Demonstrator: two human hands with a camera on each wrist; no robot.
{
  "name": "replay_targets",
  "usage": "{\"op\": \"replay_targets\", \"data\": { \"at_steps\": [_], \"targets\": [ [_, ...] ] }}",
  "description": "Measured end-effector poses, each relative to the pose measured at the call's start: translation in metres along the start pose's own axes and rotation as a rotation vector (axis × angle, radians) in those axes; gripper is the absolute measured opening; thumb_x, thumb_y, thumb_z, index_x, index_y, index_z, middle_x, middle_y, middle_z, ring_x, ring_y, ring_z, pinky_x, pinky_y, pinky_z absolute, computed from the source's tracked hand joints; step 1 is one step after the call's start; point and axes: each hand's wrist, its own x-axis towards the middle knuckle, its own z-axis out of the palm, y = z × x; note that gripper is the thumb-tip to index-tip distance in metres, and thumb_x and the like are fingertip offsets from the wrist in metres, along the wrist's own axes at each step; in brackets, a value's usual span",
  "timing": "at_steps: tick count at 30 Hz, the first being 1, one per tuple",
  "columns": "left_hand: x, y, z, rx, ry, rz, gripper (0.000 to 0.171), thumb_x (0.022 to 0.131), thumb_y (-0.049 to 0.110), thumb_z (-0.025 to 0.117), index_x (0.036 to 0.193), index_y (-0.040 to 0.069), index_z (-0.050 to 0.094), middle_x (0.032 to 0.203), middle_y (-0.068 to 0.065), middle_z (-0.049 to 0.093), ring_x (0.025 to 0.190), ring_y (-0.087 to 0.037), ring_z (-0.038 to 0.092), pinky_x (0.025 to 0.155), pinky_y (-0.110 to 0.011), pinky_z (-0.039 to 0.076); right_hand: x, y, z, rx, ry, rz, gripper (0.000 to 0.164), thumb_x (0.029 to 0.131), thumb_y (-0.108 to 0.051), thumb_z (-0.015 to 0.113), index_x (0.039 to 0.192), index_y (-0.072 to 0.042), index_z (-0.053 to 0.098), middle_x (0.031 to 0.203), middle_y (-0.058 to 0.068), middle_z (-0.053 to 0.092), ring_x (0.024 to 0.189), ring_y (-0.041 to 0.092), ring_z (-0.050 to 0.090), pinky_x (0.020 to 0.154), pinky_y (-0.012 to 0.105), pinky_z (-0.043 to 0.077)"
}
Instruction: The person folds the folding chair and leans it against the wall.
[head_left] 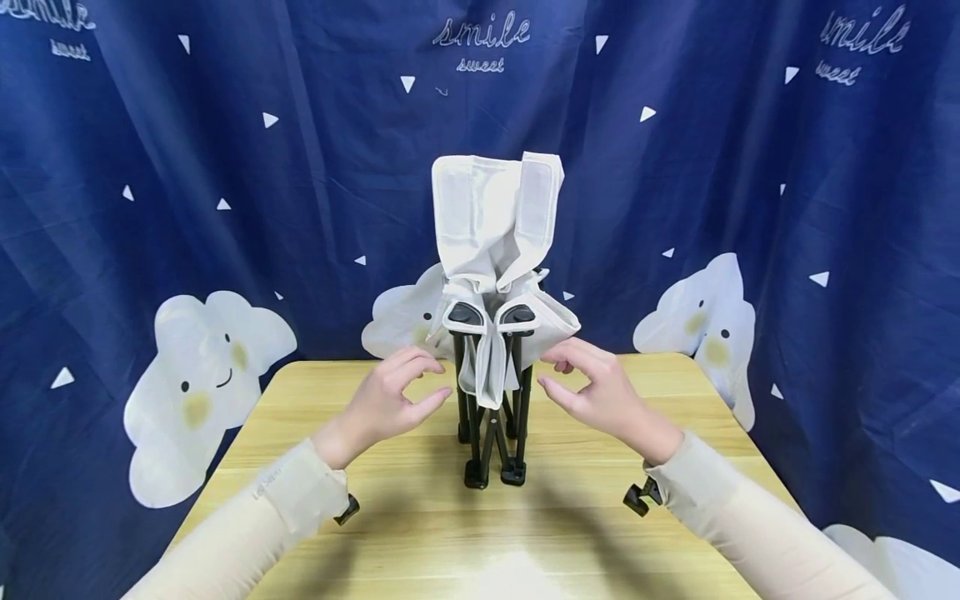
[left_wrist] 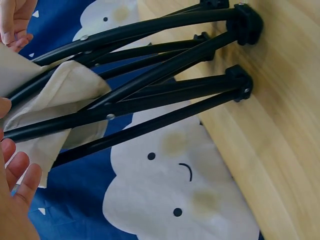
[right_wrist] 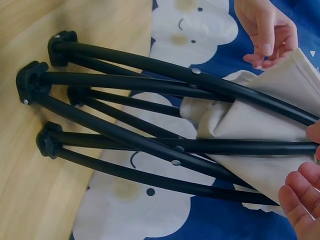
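A folded chair with off-white fabric [head_left: 491,204] and black tubular legs [head_left: 522,408] stands upright on the table, its legs bunched close together. To its left is my left hand [head_left: 393,396], thumb and fingers spread apart and loosely bent, with nothing in them. My right hand [head_left: 596,387] mirrors it on the other side, near the lower fabric edge. Both wrist views show the legs crossing at riveted joints [left_wrist: 110,117] and ending in black plastic feet [right_wrist: 34,82]. Whether any fingertip touches the fabric, I cannot tell.
The chair stands on a light wood-grain table [head_left: 300,425] with rounded back corners. Behind and beside it hangs a dark blue curtain [head_left: 315,200] printed with white clouds and triangles. Black mounts [head_left: 641,497] stick out beneath both wrists.
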Motion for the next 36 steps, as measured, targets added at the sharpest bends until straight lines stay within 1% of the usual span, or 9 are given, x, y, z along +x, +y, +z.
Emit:
{"op": "replay_targets", "data": {
  "at_steps": [4,9,13,17,24,28,31,36],
  "targets": [
    [-0.008,-0.002,0.006,0.003,0.0,-0.001,0.027,0.076,0.003,0.088,0.099,0.006,0.075,0.096,-0.006,0.076,0.086,-0.02,0.07,0.073,-0.032,0.059,-0.006,0.001,0.004,0.0,0.001,0.004,0.034,0.074,0.009,0.083,0.104,-0.004,0.076,0.092,0.007,0.075,0.075,0.021,0.065,0.068,0.029,0.057],
    [-0.018,-0.003,0.011,0.005,-0.014,-0.028,0.026,0.076,0.003,0.088,0.098,0.007,0.075,0.094,-0.006,0.075,0.083,-0.019,0.068,0.071,-0.03,0.058,-0.016,0.004,0.008,-0.002,-0.008,0.012,0.033,0.074,0.009,0.083,0.104,-0.004,0.076,0.092,0.006,0.076,0.074,0.02,0.065,0.068,0.028,0.057],
    [-0.026,-0.003,0.014,0.016,-0.031,-0.056,0.025,0.077,0.007,0.089,0.098,0.008,0.075,0.097,-0.005,0.076,0.086,-0.019,0.069,0.072,-0.03,0.059,-0.024,0.005,0.012,-0.002,-0.019,0.031,0.031,0.075,0.007,0.083,0.102,-0.005,0.076,0.091,0.005,0.076,0.074,0.02,0.065,0.067,0.028,0.056],
    [-0.034,-0.005,0.018,0.021,-0.052,-0.075,0.025,0.078,0.008,0.09,0.098,0.009,0.074,0.098,-0.004,0.076,0.088,-0.019,0.07,0.075,-0.03,0.059,-0.032,0.008,0.016,0.004,-0.028,0.038,0.03,0.075,0.008,0.082,0.101,-0.004,0.075,0.09,0.006,0.076,0.072,0.022,0.065,0.065,0.03,0.057],
    [-0.05,-0.007,0.027,0.012,-0.091,-0.081,0.025,0.079,0.008,0.089,0.099,0.009,0.074,0.099,-0.002,0.076,0.09,-0.018,0.071,0.077,-0.03,0.061,-0.045,0.01,0.022,0.007,-0.055,0.086,0.029,0.076,0.008,0.082,0.1,-0.005,0.074,0.092,0.008,0.077,0.072,0.023,0.065,0.065,0.03,0.058],
    [-0.058,-0.005,0.032,0.012,-0.103,-0.094,0.026,0.078,0.009,0.09,0.099,0.009,0.074,0.098,-0.002,0.076,0.09,-0.018,0.071,0.08,-0.033,0.063,-0.05,0.01,0.025,0.015,-0.061,0.088,0.028,0.076,0.008,0.082,0.1,-0.004,0.074,0.091,0.007,0.076,0.071,0.024,0.064,0.064,0.031,0.058],
    [-0.063,-0.005,0.035,0.012,-0.103,-0.106,0.027,0.078,0.009,0.091,0.099,0.009,0.074,0.097,-0.003,0.075,0.09,-0.019,0.071,0.08,-0.035,0.064,-0.054,0.01,0.027,0.015,-0.058,0.084,0.029,0.076,0.008,0.082,0.1,-0.004,0.074,0.089,0.005,0.075,0.071,0.023,0.063,0.063,0.03,0.058],
    [-0.071,-0.004,0.04,0.011,-0.132,-0.124,0.027,0.079,0.01,0.091,0.099,0.008,0.074,0.096,-0.005,0.076,0.09,-0.018,0.072,0.082,-0.034,0.065,-0.062,0.011,0.03,0.004,-0.065,0.102,0.029,0.075,0.008,0.082,0.1,-0.004,0.074,0.089,0.004,0.075,0.071,0.02,0.063,0.063,0.03,0.058]
  ]
}}
